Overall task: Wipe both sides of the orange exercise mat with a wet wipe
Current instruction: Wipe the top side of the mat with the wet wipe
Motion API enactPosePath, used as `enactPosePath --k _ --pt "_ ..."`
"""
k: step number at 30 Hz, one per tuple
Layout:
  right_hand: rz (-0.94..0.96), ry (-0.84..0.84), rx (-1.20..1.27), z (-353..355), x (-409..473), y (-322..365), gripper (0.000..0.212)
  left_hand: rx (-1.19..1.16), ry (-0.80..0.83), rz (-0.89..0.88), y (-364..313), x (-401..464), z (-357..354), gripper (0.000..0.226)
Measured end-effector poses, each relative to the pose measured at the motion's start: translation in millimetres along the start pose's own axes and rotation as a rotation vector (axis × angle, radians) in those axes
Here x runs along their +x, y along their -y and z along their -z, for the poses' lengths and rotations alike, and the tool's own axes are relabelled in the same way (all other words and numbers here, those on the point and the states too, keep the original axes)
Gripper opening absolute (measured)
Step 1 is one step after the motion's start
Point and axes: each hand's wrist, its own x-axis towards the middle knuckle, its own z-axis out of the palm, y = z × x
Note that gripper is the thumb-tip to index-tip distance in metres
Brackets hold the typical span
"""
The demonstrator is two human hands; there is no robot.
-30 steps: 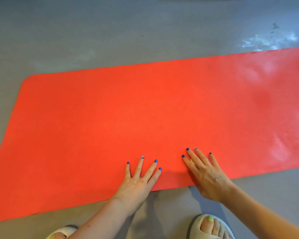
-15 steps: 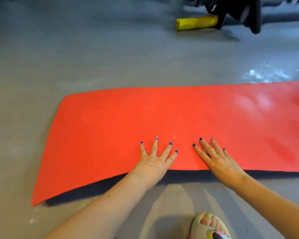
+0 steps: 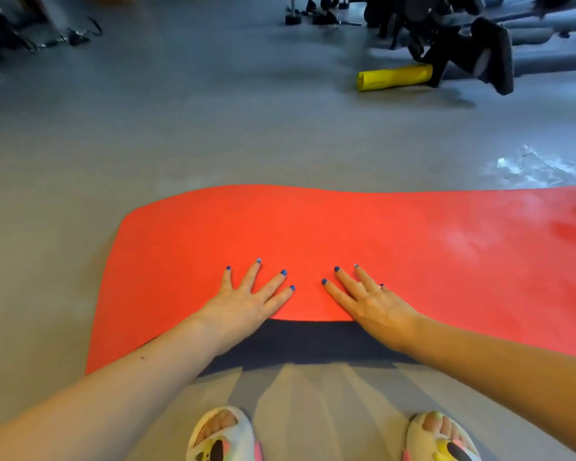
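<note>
1. While both my hands, left hand [image 3: 246, 302] and right hand [image 3: 368, 302], lie flat with fingers spread, the thin orange foam exercise mat [image 3: 313, 234] spans mid-frame, near edge raised.
2. I judge it light and floppy; best gripped along that lifted lower-centre edge.

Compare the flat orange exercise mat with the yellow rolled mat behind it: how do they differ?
The orange exercise mat is unrolled, its near edge lifted with a dark shadow under it; the yellow rolled mat is a tight tube lying on the floor. The orange one has both hands on it; the yellow one is untouched, against dark gym equipment. Both sit on the grey floor.
</note>
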Motion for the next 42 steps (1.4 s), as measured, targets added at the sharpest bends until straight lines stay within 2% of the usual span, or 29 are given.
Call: enactPosePath --k 4,12,17,22,25,29,35,38,41,42 --pt "0.070 0.034 -0.014 22 29 39 0.091 -0.018 0.046 0.042 29 -35 -29 0.107" --pt "0.088 0.109 0.044 26 75 135 0.088 -0.042 0.114 0.085 67 -69 -119 0.108" --pt "0.096 0.051 0.143 18 113 191 0.079 -0.103 0.169 0.180 85 -92 -167 0.112" --pt "0.107 0.056 0.188 -15 130 207 0.093 -0.252 0.126 0.258 69 -80 -196 0.115" --pt "0.140 0.062 0.218 -31 129 208 0.093 -0.331 0.119 0.303 54 -69 -214 0.114" --pt "0.193 -0.094 0.277 -55 131 211 0.088 -0.469 0.176 0.304 42 -59 -224 0.106" --pt "0.230 -0.208 0.339 -89 138 213 0.062 -0.626 0.057 0.294 44 -9 -229 0.092" --pt "0.199 -0.158 0.416 -105 134 217 0.062 -0.718 -0.017 0.315 40 20 -233 0.086" --pt "0.194 -0.046 0.486 -119 128 215 0.080 -0.809 -0.093 0.356 35 43 -242 0.077" --pt "0.196 -0.040 0.508 -123 125 213 0.081 -0.842 -0.121 0.374 34 50 -246 0.074"
